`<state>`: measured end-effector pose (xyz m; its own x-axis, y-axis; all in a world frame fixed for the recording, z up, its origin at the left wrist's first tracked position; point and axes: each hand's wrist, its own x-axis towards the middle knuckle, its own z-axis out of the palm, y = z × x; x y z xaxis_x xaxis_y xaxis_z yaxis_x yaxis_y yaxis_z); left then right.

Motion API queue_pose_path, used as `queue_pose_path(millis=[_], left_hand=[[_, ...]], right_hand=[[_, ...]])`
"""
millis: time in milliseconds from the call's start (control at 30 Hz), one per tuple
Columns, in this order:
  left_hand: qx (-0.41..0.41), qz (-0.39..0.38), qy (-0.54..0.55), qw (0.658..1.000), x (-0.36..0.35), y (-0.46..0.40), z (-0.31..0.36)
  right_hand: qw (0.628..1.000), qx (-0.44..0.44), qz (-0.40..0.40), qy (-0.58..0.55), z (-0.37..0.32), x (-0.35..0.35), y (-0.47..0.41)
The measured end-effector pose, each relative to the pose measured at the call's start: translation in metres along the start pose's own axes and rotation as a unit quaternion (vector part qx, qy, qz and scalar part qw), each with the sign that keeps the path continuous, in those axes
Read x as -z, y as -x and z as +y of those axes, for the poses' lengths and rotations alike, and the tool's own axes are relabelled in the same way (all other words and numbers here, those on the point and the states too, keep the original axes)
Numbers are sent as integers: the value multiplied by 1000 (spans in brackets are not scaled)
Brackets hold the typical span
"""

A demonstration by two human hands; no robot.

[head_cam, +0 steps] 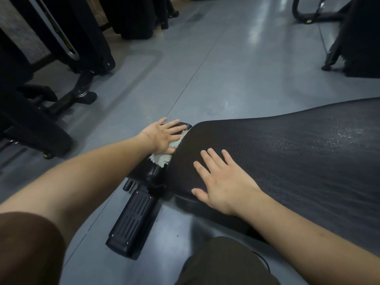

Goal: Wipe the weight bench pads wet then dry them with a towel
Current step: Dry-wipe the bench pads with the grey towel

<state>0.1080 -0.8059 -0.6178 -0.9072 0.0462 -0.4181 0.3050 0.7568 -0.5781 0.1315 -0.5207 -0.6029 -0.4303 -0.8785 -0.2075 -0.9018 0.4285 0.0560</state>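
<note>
A long black textured bench pad [287,153] runs from the centre to the right edge, with a wet glistening patch [347,134] far right. Beside its left end lies a smaller glossy black pad [152,171]. My left hand [162,136] presses flat, fingers spread, on a pale frayed cloth [162,159] lying on that small pad, against the big pad's edge. Flat on the near end of the big pad rests my right hand [222,182], palm down, fingers apart, holding nothing.
A black ribbed footplate [133,221] sticks out below the small pad onto the grey floor [226,68]. Black machine frames and feet [61,83] crowd the left side. More equipment legs [333,56] stand at the top right.
</note>
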Motion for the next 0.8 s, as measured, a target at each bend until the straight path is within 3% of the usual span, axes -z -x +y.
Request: queue_pose_path(millis=[400, 633, 800], left_hand=[[39, 53, 205, 976, -40, 54, 23], [98, 120, 322, 934, -75, 106, 59], [151, 151, 340, 916, -82, 119, 75]], right_hand=[[1000, -3, -8, -14, 0, 2, 2], [1000, -7, -8, -9, -1, 2, 3], [1000, -11, -14, -3, -2, 3, 2]])
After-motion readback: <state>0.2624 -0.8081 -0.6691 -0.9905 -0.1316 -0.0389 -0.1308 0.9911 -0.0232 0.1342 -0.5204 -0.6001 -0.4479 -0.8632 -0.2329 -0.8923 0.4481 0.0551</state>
